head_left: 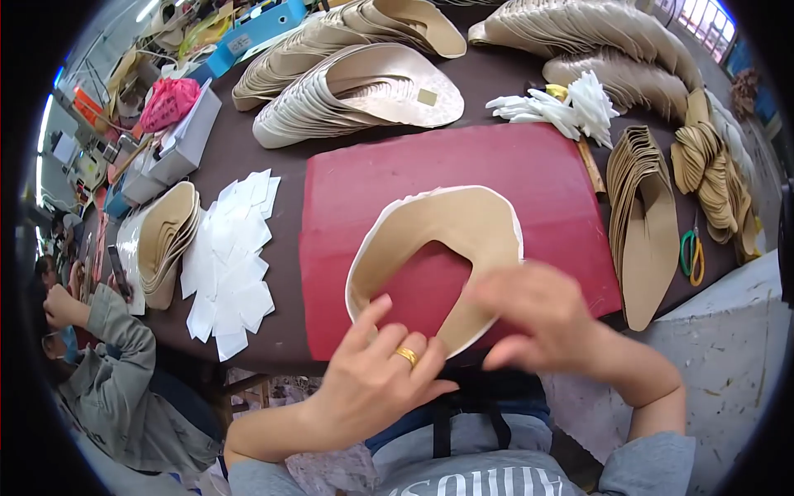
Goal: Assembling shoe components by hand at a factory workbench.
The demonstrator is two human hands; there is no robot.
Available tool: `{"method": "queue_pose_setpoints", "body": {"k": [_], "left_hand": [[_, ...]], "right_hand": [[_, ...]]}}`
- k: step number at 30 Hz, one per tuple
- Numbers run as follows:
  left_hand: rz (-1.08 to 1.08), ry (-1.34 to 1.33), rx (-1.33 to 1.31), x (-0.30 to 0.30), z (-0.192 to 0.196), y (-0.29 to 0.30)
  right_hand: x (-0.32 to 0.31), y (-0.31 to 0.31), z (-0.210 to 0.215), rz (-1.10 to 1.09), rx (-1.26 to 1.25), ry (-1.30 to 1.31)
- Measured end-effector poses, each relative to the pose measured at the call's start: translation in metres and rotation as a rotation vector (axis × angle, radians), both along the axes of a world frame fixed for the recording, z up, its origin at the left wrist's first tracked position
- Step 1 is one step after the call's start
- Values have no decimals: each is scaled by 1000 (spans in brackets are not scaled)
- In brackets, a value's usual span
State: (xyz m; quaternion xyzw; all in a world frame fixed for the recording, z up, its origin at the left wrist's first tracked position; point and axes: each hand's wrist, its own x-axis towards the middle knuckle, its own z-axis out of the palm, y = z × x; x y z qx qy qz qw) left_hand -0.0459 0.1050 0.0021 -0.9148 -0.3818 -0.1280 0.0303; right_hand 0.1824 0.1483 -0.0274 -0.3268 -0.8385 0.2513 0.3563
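A tan shoe upper [413,217] with a white rim lies curved into an open loop on a red mat [546,198]. My left hand [376,376], with a gold ring on one finger, is at the upper's near edge. Its fingers are spread, some bent against the upper, and the thumb sticks out below. Over the upper's right side is my right hand [538,318], slightly blurred, its thumb apart from the stretched fingers. That hand covers part of the upper, and whether it presses on it cannot be made out.
White sheet pieces [227,264] and nested uppers [169,240] lie left. Stacked uppers [356,95] line the back. White strips [558,107], more uppers [645,240] and green-and-orange-handled scissors [692,256] are right. Another person [124,388] sits at left, near a grey box [186,136].
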Motion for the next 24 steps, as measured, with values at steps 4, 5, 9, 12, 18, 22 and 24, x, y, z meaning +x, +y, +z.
{"method": "queue_pose_setpoints", "body": {"k": [4,5,9,12,18,22,24], "left_hand": [[-57,-113,9,3,-21,4],[6,-174,39,-2,-15,9],[415,-1000,-546,-39,5,10],[501,-1385,-665,-57,7,-1],[721,-1565,-767,-66,16,-28],[662,-1628,-713,-93,16,-50],[700,-1687,-494,-109,28,-61]], "right_hand": [[37,66,-28,-68,40,-372],[45,78,-13,-29,-230,-341],[36,107,36,-82,-372,-463],[21,94,45,-28,-143,-148],[4,80,73,26,-503,63],[-22,68,66,33,-383,79],[-38,61,53,17,-431,124]]}}
